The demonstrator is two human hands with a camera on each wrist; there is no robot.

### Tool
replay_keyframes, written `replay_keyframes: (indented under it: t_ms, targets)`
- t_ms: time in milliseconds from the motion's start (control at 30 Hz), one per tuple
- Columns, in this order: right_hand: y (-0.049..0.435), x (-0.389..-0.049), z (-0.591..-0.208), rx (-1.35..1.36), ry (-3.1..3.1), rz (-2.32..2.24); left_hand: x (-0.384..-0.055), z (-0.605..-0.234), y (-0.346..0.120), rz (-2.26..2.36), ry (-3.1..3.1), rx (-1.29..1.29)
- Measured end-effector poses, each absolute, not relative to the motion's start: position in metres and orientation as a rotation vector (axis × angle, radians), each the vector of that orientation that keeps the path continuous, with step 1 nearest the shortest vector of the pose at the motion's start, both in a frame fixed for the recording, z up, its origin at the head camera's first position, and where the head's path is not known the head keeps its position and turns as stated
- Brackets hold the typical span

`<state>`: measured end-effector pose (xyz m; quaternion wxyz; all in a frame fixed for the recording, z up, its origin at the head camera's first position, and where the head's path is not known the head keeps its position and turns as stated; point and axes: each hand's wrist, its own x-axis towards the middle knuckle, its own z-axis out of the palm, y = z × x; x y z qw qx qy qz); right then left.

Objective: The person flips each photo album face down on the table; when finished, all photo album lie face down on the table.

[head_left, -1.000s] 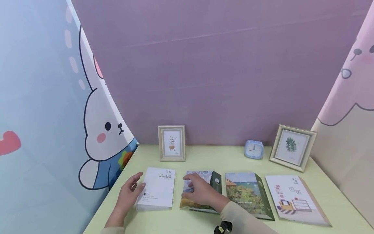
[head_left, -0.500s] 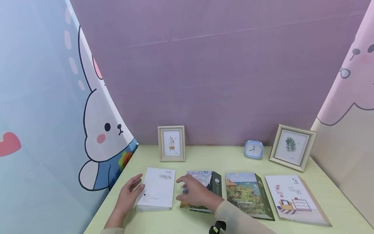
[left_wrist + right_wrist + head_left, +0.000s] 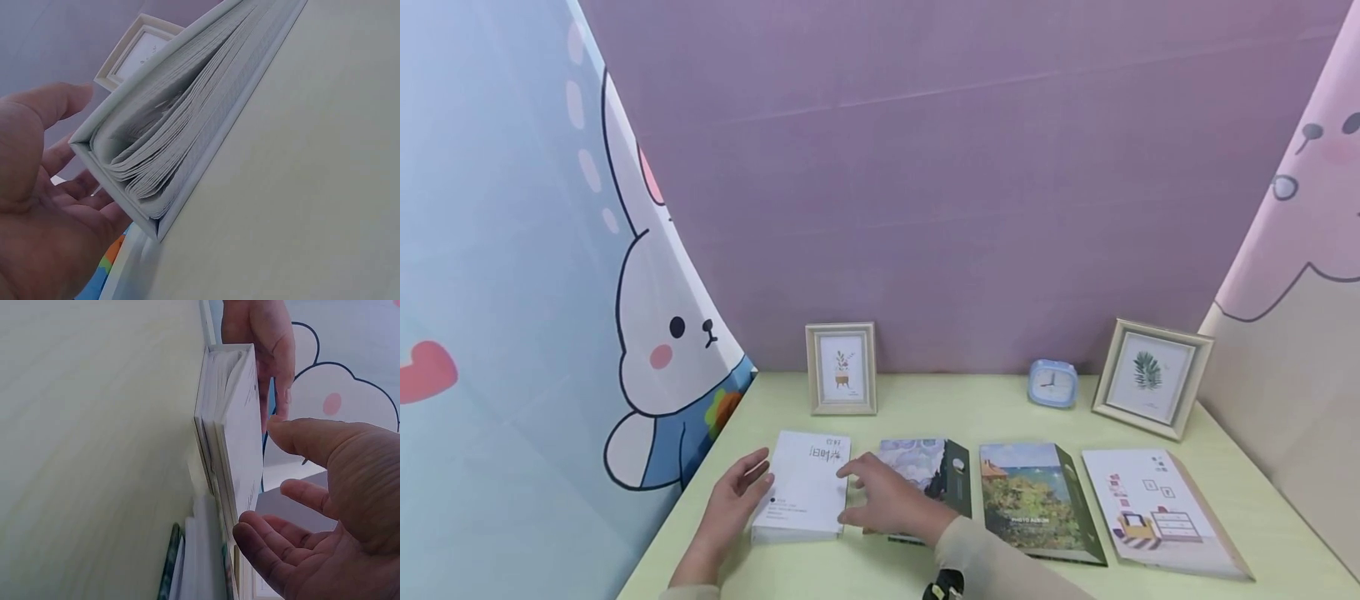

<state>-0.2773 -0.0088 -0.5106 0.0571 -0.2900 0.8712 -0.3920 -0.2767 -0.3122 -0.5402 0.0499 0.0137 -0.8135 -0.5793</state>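
A thick white photo album lies on the pale table, its page edges fanned in the left wrist view. My left hand is at its left side, fingers relaxed and spread along the spine, thumb near the cover's edge; whether it touches I cannot tell. My right hand hovers at the album's right edge, thumb and fingers apart with nothing between them. Under that hand a dark green album with a painted cover is partly hidden. In the right wrist view, the right fingertips come close to the white album's edge.
A landscape-covered photo album and a white album with a furniture drawing lie to the right. Behind stand a potted-plant picture frame, a blue alarm clock and a tilted leaf picture frame. Fabric walls enclose the table.
My right hand has moved left, from over the dark green album to the white album's right edge. My left hand stays at the white album's left side.
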Motion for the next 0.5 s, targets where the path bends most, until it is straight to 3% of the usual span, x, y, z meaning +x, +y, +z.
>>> replay_keyframes:
  t_ms: [500]
  targets:
    - [-0.027, -0.277, -0.521, -0.930, 2.734, -0.971, -0.277, -0.541, -0.308, -1.792, -2.518, 0.134]
